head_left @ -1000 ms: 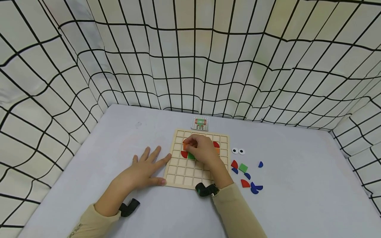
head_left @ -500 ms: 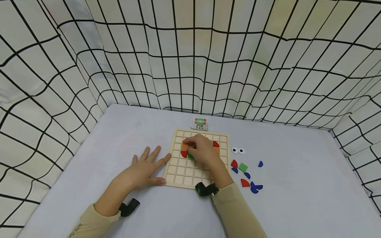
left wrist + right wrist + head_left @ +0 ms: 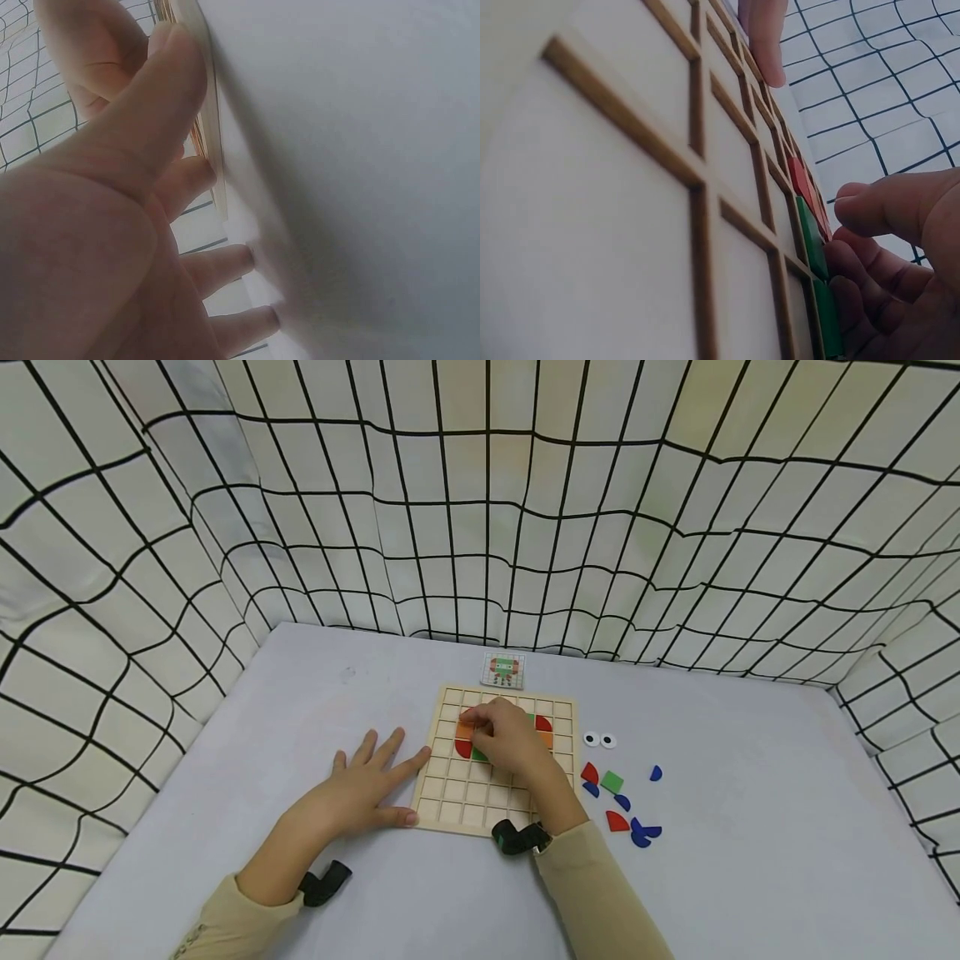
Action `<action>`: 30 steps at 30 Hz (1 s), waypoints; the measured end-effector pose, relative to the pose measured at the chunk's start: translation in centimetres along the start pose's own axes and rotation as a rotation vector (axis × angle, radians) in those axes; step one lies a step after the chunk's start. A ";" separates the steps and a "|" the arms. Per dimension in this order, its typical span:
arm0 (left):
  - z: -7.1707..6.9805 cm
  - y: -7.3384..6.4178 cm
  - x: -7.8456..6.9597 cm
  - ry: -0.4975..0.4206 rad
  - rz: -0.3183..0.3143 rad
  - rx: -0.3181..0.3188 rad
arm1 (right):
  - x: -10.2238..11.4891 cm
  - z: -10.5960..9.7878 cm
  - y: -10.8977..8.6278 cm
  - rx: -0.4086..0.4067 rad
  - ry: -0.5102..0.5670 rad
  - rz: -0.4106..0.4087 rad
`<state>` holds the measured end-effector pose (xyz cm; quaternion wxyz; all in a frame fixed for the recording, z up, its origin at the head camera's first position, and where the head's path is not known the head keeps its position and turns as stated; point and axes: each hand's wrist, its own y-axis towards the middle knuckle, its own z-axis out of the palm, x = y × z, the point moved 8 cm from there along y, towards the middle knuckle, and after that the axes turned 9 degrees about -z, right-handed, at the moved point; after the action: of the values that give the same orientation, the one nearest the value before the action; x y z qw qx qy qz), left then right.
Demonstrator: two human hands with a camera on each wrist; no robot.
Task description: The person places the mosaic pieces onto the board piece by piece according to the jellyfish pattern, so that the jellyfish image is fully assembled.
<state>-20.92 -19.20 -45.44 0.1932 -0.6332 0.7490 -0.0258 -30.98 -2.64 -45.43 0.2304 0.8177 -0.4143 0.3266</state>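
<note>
My right hand (image 3: 512,735) is over the upper part of a wooden grid board (image 3: 453,789), index finger and thumb at the edges of an orange square tile (image 3: 464,731) in a left-hand cell. Just below that tile lies a red quarter-circle tile (image 3: 464,748), with a green tile (image 3: 479,754) beside it. The right wrist view shows the curled fingers (image 3: 885,206) close to red and green tiles (image 3: 811,236). My left hand (image 3: 352,797) lies spread on the table, thumb and index fingertip at the board's left edge. The right hand hides the board's middle cells.
A small pattern card (image 3: 503,670) lies behind the board. To the right are two eye discs (image 3: 600,740), red quarter-circles (image 3: 617,822), a green square (image 3: 612,782) and several blue half-circles (image 3: 641,833). Black netting (image 3: 487,556) over white sheeting surrounds the table.
The right index finger has shifted slightly left and up at the orange tile, and more of the tile shows. The left hand stays in place.
</note>
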 end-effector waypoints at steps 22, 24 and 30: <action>0.3 -0.3 0.5 -0.030 -0.021 0.000 | -1.7 -10.1 -3.6 -0.212 0.360 -0.012; 0.2 -0.3 0.5 -0.028 -0.019 0.000 | -2.6 -10.9 -4.1 -0.211 0.368 0.010; 0.3 -0.2 0.3 -0.019 -0.010 0.006 | -4.7 -12.3 -5.2 -0.188 0.256 0.045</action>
<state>-20.70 -19.49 -45.76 0.2019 -0.6365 0.7440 -0.0231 -32.98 10.66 -41.00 0.3493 0.7347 -0.4286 0.3930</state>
